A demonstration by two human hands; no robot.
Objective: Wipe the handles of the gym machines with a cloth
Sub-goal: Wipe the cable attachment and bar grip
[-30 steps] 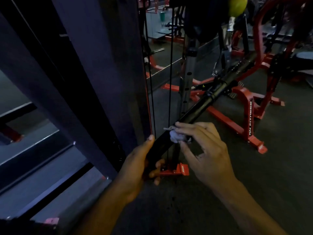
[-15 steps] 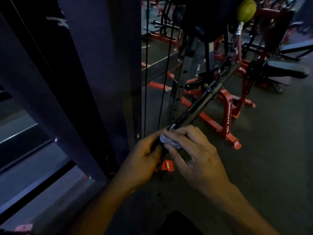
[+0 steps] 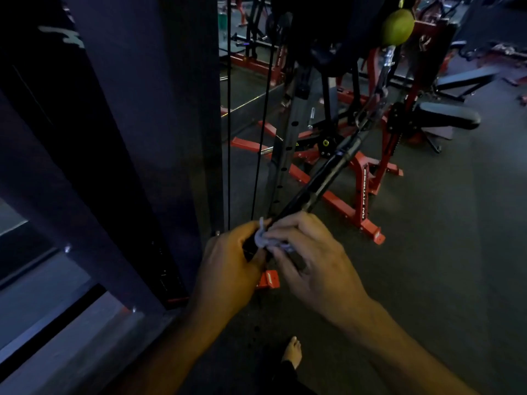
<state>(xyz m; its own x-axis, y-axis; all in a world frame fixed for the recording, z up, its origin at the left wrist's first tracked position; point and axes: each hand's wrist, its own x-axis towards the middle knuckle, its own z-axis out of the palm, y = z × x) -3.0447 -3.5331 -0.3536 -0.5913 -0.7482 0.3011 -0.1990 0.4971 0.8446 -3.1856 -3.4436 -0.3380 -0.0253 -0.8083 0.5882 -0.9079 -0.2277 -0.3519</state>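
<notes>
Cloth (image 3: pixel 263 240), a small pale wad, sits bunched against the near end of the black bar handle (image 3: pixel 310 186), right where the two hands meet. The handle slopes up and away from the hands toward a clip and cable below a yellow-green ball (image 3: pixel 397 24).

The right hand (image 3: pixel 313 269) wraps over the handle from above, its fingers curled round the bar and pinching the cloth against it. The left hand (image 3: pixel 228 269) grips the lowest end of the handle, fingers closed round it, with the thumb touching the cloth.

A second ago the left hand held the bar end well below the cloth, with a stretch of bare handle showing between the hands. Now the two hands are touching and that stretch is covered. The right hand and the cloth have slid down the bar to its near end. The view has also tipped, so more of the ball and the padded bench (image 3: pixel 445 118) beyond now shows.

By my reading, the stroke has reached the bottom of this handle, so the near grip has had its pass. The upper length toward the clip may need one yet; the dim light hides whether it is clean.

Around them stand the dark upright frame (image 3: pixel 137 109), two black cables (image 3: pixel 228 109), red machine bases (image 3: pixel 365 181) on the dark floor, and a bare foot (image 3: pixel 292 352) below.
</notes>
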